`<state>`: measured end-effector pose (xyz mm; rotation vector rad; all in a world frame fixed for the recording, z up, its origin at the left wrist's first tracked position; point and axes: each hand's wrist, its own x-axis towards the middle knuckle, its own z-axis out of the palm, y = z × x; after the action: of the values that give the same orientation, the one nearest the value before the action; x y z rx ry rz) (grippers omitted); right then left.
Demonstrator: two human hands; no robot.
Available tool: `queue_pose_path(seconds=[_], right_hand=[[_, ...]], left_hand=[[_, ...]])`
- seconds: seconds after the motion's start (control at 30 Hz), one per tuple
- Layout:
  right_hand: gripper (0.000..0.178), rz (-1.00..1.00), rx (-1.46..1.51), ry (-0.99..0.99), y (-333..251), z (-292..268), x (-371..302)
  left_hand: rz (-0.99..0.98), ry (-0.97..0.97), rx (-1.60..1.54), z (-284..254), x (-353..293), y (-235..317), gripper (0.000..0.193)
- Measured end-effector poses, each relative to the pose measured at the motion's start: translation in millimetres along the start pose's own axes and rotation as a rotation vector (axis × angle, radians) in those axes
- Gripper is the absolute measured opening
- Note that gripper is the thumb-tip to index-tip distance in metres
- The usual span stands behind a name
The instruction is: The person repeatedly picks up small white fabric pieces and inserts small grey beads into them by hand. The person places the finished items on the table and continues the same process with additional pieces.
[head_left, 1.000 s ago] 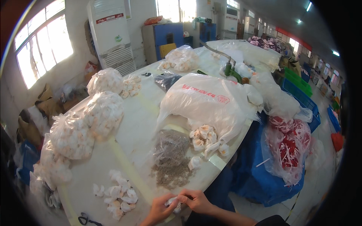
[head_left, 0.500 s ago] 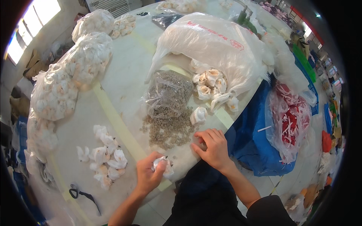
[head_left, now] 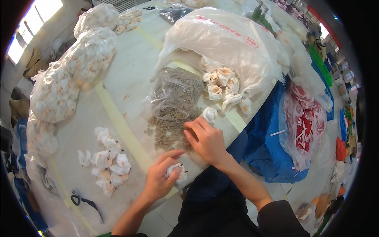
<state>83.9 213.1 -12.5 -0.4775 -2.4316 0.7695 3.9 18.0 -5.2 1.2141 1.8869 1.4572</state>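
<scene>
My left hand (head_left: 161, 175) is close to the table's front edge. It holds a small white cloth bundle (head_left: 176, 172) with dark tips between thumb and fingers, the index finger stretched out. My right hand (head_left: 205, 140) reaches over the near right side of a loose pile of small greyish rings (head_left: 167, 132). Its thumb and index fingertips are close together at the rings; whatever they pinch is too small to make out. Beyond the pile lies a clear bag of the same rings (head_left: 175, 93). Another white bundle (head_left: 209, 115) rests just past my right knuckles.
Several white bundles (head_left: 108, 164) lie at left, near black-handled scissors (head_left: 85, 203). A large white plastic bag (head_left: 221, 37) spills brown-marked bundles (head_left: 223, 81). Stuffed clear bags (head_left: 59, 91) line the left edge. Right of the table stands a blue sack (head_left: 264, 146) beside red material (head_left: 303, 126).
My right hand has moved left to the ring pile, its fingers now drawn together. The left hand's index finger has stretched out, with the bundle still at its thumb. The view has shifted slightly.
</scene>
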Motion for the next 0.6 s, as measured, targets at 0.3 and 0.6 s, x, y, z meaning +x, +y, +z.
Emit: queue_pose_path(seconds=[0.3,0.6], right_hand=[[0.014,-0.115,-0.186,0.023,4.8,11.0,20.5],[0.016,-0.139,-0.112,-0.018,12.6,9.0,14.9]], left_hand=[[-0.198,-0.015,-0.012,-0.3,-12.8,-1.4,0.013],[-0.278,-0.023,0.102,5.1,-7.1,7.1,0.014]])
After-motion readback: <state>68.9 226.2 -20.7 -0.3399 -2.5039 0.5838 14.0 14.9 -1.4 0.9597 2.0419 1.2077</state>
